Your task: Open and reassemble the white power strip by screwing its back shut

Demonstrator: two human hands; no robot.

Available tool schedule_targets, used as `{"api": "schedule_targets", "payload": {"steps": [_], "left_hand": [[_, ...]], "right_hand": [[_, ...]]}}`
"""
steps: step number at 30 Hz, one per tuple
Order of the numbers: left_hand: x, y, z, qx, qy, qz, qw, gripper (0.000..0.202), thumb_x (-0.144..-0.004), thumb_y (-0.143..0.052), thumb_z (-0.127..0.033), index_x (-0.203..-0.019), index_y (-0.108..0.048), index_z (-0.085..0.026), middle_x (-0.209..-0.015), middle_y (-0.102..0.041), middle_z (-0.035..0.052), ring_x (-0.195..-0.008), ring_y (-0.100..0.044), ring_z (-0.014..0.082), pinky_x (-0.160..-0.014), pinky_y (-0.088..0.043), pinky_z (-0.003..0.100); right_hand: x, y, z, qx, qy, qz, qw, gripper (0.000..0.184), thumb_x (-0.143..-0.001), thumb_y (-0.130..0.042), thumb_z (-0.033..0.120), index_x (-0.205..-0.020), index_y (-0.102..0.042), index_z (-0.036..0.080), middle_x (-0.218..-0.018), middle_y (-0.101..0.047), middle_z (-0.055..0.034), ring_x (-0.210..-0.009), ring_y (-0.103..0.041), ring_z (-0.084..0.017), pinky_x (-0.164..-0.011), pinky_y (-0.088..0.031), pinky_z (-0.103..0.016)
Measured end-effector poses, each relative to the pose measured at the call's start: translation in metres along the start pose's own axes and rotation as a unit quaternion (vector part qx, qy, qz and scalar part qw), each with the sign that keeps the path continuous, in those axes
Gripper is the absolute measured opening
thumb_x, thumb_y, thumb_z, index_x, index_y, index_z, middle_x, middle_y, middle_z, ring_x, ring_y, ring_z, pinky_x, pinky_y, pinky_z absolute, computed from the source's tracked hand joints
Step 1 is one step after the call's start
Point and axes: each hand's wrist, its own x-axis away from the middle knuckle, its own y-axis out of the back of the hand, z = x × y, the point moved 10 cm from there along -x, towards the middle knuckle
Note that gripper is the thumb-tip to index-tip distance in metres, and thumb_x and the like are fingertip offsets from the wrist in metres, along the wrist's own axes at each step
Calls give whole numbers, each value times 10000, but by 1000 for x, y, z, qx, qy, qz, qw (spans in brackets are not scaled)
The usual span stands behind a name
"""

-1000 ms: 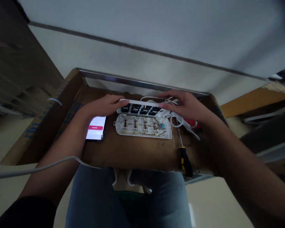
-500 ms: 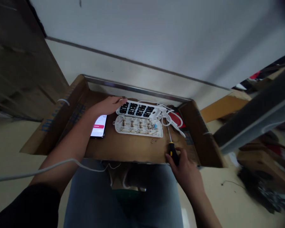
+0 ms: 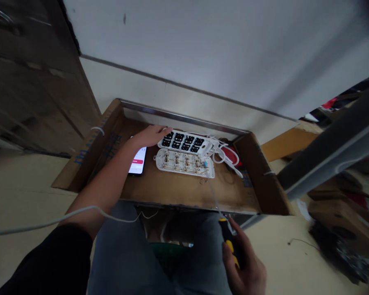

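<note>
A white power strip lies open on a brown cardboard sheet (image 3: 187, 192), its socket cover (image 3: 184, 142) with black outlets above the base (image 3: 184, 162) with brass contacts. My left hand (image 3: 150, 136) lies flat with its fingertips at the cover's left end. Just below that hand is a smartphone (image 3: 138, 160), its lit screen partly hidden. My right hand (image 3: 242, 262) is near my lap, closed around the yellow-and-black handle of a screwdriver (image 3: 229, 241). The thin shaft points up toward the strip. Tiny screws (image 3: 203, 180) lie below the base.
A white cable (image 3: 224, 153) loops beside the strip, next to a red object (image 3: 233, 157). Cardboard walls (image 3: 258, 172) flank the sheet. A grey cable (image 3: 80, 213) crosses my left forearm. A dark metal bar (image 3: 332, 143) slants across the right side.
My right hand has left the strip, taken the screwdriver from the cardboard and lifted it toward my lap. My left hand has released its hold and now rests at the cover's end.
</note>
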Motion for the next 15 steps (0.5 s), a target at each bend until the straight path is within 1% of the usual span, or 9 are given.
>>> {"api": "schedule_targets", "payload": {"steps": [2,3,4,5,7,10,13,15], "left_hand": [[0,0,0,9,-3,-4,1000,608,-986,-408,-653,-1106,-755,-168,-1165,-791,143,-1113,-696,297,-983,-493,368],[0,0,0,14,-3,-5,1000,606,-986,-407,-652,-1096,-755,-167,-1164,-791,145,-1103,-695,291,-968,-494,361],[0,-1,0,17,-3,-6,1000,607,-988,-402,-651,-1088,-754,-167,-1159,-791,143,-1090,-695,284,-949,-496,352],[0,-1,0,18,-2,-5,1000,608,-992,-393,-650,-1078,-753,-167,-1146,-793,139,-1074,-694,276,-932,-497,345],[-1,-3,0,22,-5,0,1000,603,-999,-387,-644,-1059,-751,-167,-1114,-797,130,-1046,-689,266,-912,-498,339],[-1,-3,-2,34,-14,5,999,560,-999,-430,-629,-1006,-736,-161,-1047,-787,130,-984,-681,259,-863,-505,341],[0,-2,2,81,5,12,997,486,-998,-503,-601,-973,-689,-152,-959,-748,128,-848,-680,232,-759,-522,337],[1,0,6,138,25,24,990,410,-1002,-552,-546,-981,-659,-151,-943,-728,118,-797,-682,210,-737,-538,339]], "right_hand": [[-6,-18,46,-70,102,33,992,477,-1024,-541,422,-1443,-609,202,-1303,-766,-106,-1094,-798,-225,-911,-667,-296],[-12,-25,67,-95,144,45,984,465,-1020,-551,363,-1456,-605,213,-1318,-762,-95,-1099,-798,-216,-933,-668,-293],[-19,-30,86,-112,175,52,977,468,-1014,-550,314,-1465,-604,203,-1307,-767,-96,-1083,-803,-210,-919,-673,-279],[-28,-33,99,-113,185,49,975,466,-1012,-540,276,-1463,-611,184,-1291,-772,-104,-1058,-808,-205,-903,-676,-266],[-42,-36,120,-101,202,43,973,467,-1004,-540,253,-1448,-632,140,-1288,-770,-122,-1078,-805,-214,-934,-673,-269],[-49,-34,134,-95,209,30,973,478,-1001,-538,238,-1457,-634,130,-1307,-760,-113,-1114,-795,-208,-948,-667,-252],[-47,-37,136,-89,210,38,973,478,-994,-532,233,-1445,-647,126,-1312,-756,-106,-1126,-791,-202,-945,-666,-244],[-44,-41,133,-82,200,46,975,473,-989,-529,235,-1429,-660,118,-1310,-757,-106,-1122,-792,-202,-953,-664,-249]]}}
